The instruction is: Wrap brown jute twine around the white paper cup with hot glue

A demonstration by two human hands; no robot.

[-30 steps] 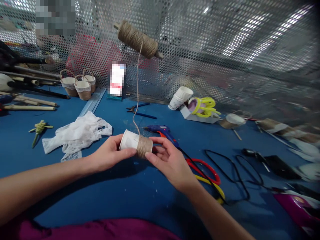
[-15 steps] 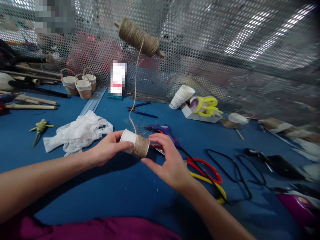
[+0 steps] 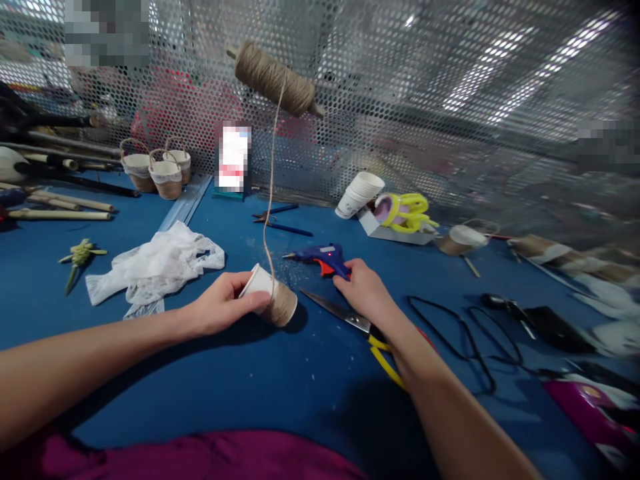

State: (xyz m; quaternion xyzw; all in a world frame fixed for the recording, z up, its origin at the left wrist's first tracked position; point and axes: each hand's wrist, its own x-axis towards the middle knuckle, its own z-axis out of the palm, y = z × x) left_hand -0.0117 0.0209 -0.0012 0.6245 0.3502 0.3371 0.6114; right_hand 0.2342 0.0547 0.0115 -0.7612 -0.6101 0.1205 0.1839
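Observation:
My left hand [image 3: 226,303] grips a white paper cup [image 3: 281,305] by its rim end, with the cup tilted on its side. Brown twine is wound round the cup's lower part. From there a strand of twine [image 3: 271,200] runs up to a large twine spool [image 3: 274,77] on a stick. My right hand [image 3: 364,288] is closed on the handle of a blue glue gun [image 3: 320,257], its nozzle pointing left. Beneath the right wrist lie scissors [image 3: 350,317] with red and yellow handles, partly hidden by the forearm.
White lace [image 3: 155,267] lies left of the cup. Pliers [image 3: 283,223] rest behind the glue gun. Stacked paper cups [image 3: 359,193] stand at the back, and small twine baskets [image 3: 167,180] at back left. A black cord [image 3: 460,340] loops on the right. A perforated metal panel rises behind.
My right hand has left the twine-wrapped cup, moved right and taken hold of the glue gun's handle. The left hand still holds the cup, now slightly lower and tilted more.

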